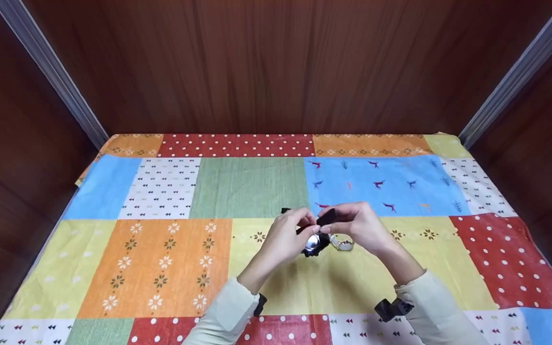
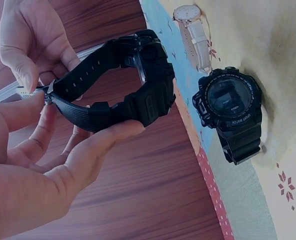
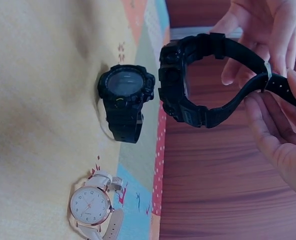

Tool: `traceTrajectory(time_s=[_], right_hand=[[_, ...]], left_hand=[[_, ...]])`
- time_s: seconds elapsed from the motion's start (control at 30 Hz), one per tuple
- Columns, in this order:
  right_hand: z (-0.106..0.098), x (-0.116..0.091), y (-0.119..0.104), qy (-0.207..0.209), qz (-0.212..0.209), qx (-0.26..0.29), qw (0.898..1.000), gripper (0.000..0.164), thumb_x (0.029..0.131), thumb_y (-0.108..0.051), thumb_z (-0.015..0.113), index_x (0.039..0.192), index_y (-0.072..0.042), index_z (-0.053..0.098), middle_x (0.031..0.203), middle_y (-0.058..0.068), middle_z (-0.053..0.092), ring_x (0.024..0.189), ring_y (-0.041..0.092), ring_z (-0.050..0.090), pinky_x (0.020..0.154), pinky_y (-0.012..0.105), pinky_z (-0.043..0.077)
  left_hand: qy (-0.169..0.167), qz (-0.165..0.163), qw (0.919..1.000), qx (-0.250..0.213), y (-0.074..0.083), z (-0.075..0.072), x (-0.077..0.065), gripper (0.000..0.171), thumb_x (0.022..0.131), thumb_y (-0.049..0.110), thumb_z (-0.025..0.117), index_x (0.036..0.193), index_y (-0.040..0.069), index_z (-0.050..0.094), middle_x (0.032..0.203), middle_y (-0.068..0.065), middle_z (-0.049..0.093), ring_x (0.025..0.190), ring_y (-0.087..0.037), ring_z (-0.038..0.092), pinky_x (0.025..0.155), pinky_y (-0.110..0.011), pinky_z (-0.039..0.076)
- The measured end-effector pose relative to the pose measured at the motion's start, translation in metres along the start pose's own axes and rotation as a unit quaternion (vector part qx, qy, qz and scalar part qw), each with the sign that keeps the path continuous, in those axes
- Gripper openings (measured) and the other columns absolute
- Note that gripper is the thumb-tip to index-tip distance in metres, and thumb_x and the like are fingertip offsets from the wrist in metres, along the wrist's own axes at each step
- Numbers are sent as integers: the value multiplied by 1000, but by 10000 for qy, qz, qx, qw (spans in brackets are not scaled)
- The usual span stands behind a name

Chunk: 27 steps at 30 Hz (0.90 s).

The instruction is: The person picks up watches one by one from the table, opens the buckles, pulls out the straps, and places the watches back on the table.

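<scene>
Both hands hold a black sport watch up above the cloth, its strap looped round with the tail passed through the metal buckle. My left hand pinches the strap by the buckle, and one of its fingers lies along the strap's outer side. The right hand pinches the strap's holed free end between thumb and fingers. A second black sport watch lies face up on the cloth below the hands. Beside it is a watch with a white dial and pale strap.
A patchwork-patterned cloth covers the table. Dark wood panels stand behind it and at both sides, with grey metal strips at the corners.
</scene>
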State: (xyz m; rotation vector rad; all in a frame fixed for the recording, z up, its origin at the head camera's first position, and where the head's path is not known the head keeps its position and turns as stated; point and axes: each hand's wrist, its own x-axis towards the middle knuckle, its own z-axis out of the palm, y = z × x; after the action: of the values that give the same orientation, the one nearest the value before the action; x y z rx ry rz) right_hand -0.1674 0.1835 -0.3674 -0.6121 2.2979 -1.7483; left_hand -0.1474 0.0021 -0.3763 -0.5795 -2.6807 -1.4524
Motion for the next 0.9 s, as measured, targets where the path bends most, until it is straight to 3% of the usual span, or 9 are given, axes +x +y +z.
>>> traceTrajectory(time_s=[0.33,0.7,0.9], right_hand=[[-3,-1,-2,159,166,-19,9997,26,76,-3,72,98,9,64,89,19,66,80,18,64,73,31,52],[-5,-1,-5,271,160,5,9995,26,75,-4,72,98,7,65,89,17,67,80,17,64,74,31,51],[-9,0,-6,425,87,55,9990,25,75,-4,73,96,8,66,89,16,67,81,17,64,75,30,51]], left_hand=[[236,52,9987,-457,-2,-2,-3,6,85,6,60,82,11,60,82,0,59,84,-17,56,78,-38,45],[373,-106,9983,-434,-6,-4,-5,4,84,10,64,86,13,63,84,1,63,87,-17,58,81,-38,43],[284,-416,9972,-544,-9,-8,-6,26,76,13,73,100,8,65,95,-2,65,94,-17,57,86,-36,43]])
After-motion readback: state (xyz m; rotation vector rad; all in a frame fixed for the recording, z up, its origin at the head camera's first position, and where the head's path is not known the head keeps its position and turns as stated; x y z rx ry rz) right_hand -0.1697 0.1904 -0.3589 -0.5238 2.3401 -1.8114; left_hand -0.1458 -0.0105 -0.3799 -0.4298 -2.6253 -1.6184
